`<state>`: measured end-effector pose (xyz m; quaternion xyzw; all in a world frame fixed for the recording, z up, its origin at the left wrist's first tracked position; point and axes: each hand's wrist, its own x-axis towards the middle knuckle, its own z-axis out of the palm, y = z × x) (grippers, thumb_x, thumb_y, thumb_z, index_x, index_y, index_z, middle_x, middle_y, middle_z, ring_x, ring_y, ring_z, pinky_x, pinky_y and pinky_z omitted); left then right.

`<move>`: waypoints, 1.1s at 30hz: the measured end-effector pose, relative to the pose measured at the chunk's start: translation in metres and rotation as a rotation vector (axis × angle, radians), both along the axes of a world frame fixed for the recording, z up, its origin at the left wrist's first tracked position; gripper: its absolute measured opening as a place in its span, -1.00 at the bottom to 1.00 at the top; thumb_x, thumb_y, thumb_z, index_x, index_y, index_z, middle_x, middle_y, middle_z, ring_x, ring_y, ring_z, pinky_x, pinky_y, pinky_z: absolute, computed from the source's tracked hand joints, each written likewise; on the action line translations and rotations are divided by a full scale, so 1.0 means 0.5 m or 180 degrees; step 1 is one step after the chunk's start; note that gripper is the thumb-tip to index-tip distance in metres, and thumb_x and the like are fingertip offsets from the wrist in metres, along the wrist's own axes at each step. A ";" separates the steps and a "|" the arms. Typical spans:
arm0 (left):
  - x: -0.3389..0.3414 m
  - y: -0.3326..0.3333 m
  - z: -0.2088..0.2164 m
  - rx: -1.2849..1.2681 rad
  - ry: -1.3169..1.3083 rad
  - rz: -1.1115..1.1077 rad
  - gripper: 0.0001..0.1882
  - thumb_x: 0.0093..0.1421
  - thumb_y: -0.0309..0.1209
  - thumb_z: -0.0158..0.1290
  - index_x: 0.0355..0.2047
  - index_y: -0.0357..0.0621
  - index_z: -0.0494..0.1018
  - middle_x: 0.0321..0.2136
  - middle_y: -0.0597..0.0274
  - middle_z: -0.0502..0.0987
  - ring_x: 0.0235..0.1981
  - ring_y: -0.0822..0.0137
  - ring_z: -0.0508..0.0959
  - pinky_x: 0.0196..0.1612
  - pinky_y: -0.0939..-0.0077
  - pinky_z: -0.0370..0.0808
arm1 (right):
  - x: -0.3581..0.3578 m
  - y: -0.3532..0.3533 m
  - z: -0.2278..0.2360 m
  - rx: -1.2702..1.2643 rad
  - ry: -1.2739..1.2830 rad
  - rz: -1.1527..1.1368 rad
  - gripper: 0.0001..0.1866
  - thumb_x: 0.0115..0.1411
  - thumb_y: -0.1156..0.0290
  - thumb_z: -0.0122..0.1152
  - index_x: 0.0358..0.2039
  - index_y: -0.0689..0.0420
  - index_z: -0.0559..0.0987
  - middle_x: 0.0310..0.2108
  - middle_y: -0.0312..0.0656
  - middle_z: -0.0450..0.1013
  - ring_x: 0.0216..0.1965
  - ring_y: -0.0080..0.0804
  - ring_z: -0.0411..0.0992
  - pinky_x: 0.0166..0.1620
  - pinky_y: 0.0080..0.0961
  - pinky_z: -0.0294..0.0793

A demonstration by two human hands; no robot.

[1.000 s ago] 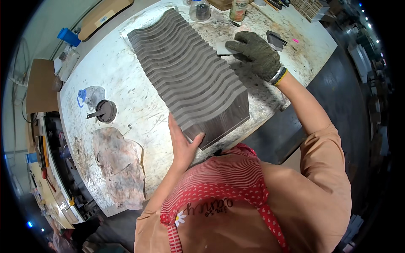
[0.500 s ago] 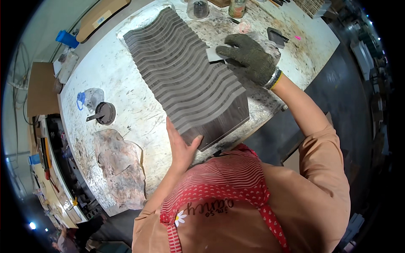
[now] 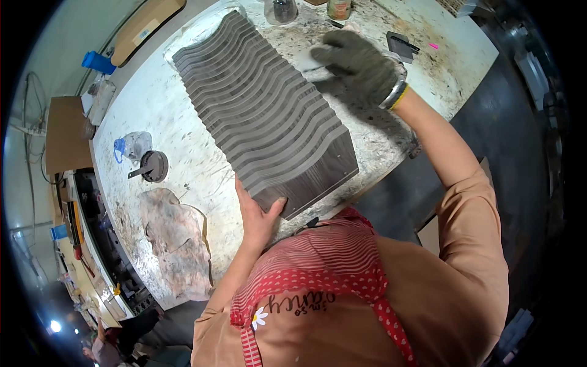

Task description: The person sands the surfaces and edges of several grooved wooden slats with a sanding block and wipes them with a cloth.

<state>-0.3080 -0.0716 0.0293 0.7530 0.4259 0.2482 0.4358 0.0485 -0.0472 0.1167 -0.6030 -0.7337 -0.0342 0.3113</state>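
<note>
A long dark grey wood-grain piece with wavy ribs across its top lies slantwise on the table, with a flat smooth end toward me. My bare left hand grips its near left corner, thumb over the flat end and fingers along the side. Off the piece's right side is my right hand in a dark grey-green work glove, smeared by motion. Its fingers are closed round a pale flat piece, too blurred to name. The gloved hand hovers over the table, casting a shadow.
Left on the stained white table are a crumpled stained cloth, a dark round pot with a flat tool across it and a clear blue-capped bottle. Far side: a jar, a can and a dark square block.
My right hand has moved slightly left and up, away from the piece's right edge, carrying the pale flat piece. My left hand keeps its grip on the corner. The view has shifted slightly.
</note>
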 end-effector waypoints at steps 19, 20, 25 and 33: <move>0.010 -0.033 0.028 -0.0644 -0.0132 0.0418 -0.32 -0.01 -0.57 0.17 0.14 -0.31 0.16 0.04 0.02 0.31 0.06 0.17 0.36 0.15 0.38 0.26 | 0.001 -0.016 0.007 0.0160 -0.0337 0.0894 -0.57 0.01 0.33 0.33 -0.06 0.06 0.55 -0.07 0.06 0.41 -0.04 0.02 0.37 0.02 -0.20 0.39; 0.010 -0.034 0.029 -0.0643 -0.0141 0.0442 -0.32 -0.01 -0.57 0.17 0.14 -0.31 0.16 0.04 0.02 0.31 0.06 0.17 0.36 0.15 0.38 0.26 | -0.007 -0.013 0.011 0.0427 -0.0382 0.0916 -0.55 -0.02 0.35 0.37 -0.06 0.08 0.55 -0.09 0.04 0.40 -0.07 0.01 0.39 -0.03 -0.22 0.42; 0.024 -0.042 0.048 -0.0829 -0.0278 0.0583 -0.38 0.05 -0.57 0.14 0.12 -0.31 0.17 0.01 0.05 0.35 0.02 0.24 0.37 0.13 0.39 0.28 | 0.053 -0.002 0.006 0.0708 -0.0607 0.0660 -0.58 0.00 0.36 0.37 -0.08 0.08 0.55 -0.16 0.06 0.44 -0.13 -0.01 0.42 -0.10 -0.24 0.45; 0.025 -0.045 0.056 -0.0830 -0.0275 0.0648 -0.37 0.07 -0.56 0.13 0.14 -0.33 0.14 0.00 0.06 0.38 0.02 0.27 0.38 0.12 0.40 0.29 | 0.021 0.004 0.013 0.0504 -0.0460 0.1206 -0.62 0.01 0.35 0.35 -0.11 0.06 0.55 -0.16 0.05 0.43 -0.18 -0.06 0.43 -0.16 -0.25 0.47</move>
